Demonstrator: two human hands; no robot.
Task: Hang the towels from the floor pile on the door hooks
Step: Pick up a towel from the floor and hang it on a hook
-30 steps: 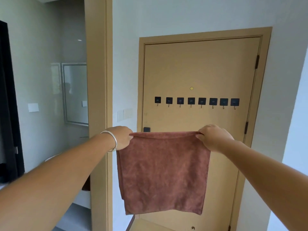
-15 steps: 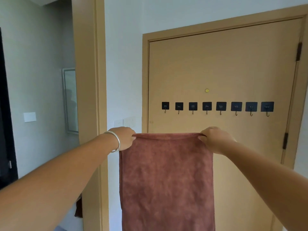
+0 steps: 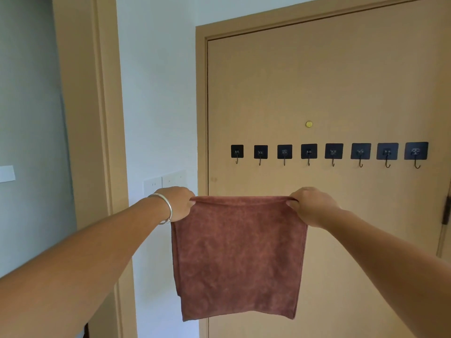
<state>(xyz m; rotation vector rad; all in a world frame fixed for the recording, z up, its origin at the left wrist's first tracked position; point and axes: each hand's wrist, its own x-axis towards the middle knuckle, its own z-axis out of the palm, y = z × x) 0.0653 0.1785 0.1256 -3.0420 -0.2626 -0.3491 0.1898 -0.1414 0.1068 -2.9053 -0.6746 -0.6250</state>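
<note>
Towel (image 3: 238, 259) hangs below the hooks (image 3: 308, 154), top edge level; left hand (image 3: 179, 203) and right hand (image 3: 311, 206) pinch its corners with curled fingers; hooks lie up and rightward, nearer the right hand

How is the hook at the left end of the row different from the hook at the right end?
The leftmost hook looks smaller in this view; the rightmost hook looks bigger. The leftmost hook sits just above the towel's top edge between the two hands; the rightmost hook sits well beyond the right hand. Both are black square pads with a thin hook below, in one level row on the door, and both are bare.
</note>
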